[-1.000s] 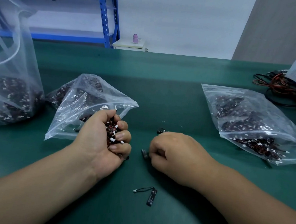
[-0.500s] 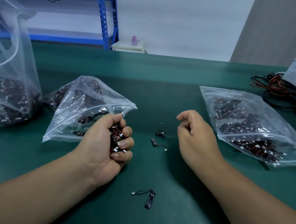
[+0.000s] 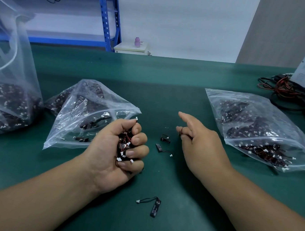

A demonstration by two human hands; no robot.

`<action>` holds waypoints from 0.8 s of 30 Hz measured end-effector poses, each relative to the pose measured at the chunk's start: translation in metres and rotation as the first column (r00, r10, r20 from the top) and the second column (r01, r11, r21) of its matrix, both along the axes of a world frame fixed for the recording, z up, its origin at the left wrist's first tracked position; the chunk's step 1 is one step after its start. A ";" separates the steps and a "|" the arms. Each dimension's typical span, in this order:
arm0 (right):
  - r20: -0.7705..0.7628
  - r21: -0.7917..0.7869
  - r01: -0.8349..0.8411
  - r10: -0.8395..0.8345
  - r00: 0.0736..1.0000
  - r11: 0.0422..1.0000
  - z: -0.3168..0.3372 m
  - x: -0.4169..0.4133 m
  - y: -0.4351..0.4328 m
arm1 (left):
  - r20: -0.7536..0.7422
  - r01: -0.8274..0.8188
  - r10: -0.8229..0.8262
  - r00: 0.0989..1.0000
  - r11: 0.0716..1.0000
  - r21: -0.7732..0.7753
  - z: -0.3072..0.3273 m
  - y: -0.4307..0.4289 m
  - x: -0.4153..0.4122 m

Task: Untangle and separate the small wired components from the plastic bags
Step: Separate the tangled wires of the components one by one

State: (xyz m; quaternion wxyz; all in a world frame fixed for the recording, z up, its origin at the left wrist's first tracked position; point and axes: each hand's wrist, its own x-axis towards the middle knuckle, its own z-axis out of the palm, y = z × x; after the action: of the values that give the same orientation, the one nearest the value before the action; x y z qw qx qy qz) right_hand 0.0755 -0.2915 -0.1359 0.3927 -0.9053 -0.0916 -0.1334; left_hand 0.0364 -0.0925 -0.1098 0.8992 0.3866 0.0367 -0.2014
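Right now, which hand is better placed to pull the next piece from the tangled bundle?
Probably the right hand: it hovers near the bundle with its index finger extended. The left hand is occupied, gripping that bundle.

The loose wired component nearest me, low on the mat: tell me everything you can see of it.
This wired component is a slim black rectangular strip, plastic-looking, with faint marking too small to read. A thin black wire arcs from its upper end leftward to a small white connector. It lies flat and alone on the green mat, the strip slightly tilted. Only the mat touches it.
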 end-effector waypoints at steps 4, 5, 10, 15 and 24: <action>0.059 -0.119 0.068 -0.061 0.996 0.991 0.003 0.000 -0.003 | 0.041 0.036 -0.036 0.999 0.999 -0.009 0.004 0.002 0.000; 0.064 -0.136 0.083 -0.075 0.995 0.987 0.004 0.000 -0.003 | 0.050 0.029 -0.029 0.998 1.000 0.000 0.005 0.003 0.001; 0.120 -0.196 0.077 -0.055 0.991 0.978 0.004 -0.002 -0.002 | 0.072 -0.061 0.053 0.996 0.991 0.117 0.008 0.007 0.008; 0.117 -0.135 0.028 -0.012 0.993 0.990 0.003 -0.002 -0.002 | 0.045 -0.076 0.072 0.996 0.992 0.096 0.005 0.007 0.011; 0.172 -0.197 -0.196 0.231 0.958 0.961 0.014 -0.019 0.008 | 0.006 0.023 -0.022 1.000 0.996 -0.084 0.006 0.008 0.009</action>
State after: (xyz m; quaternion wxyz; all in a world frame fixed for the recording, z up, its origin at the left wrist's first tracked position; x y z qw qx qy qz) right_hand 0.0562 -0.2839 -0.1220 0.3116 -0.9043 -0.2381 -0.1684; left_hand 0.0452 -0.0843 -0.1040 0.9125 0.3494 0.0215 -0.2119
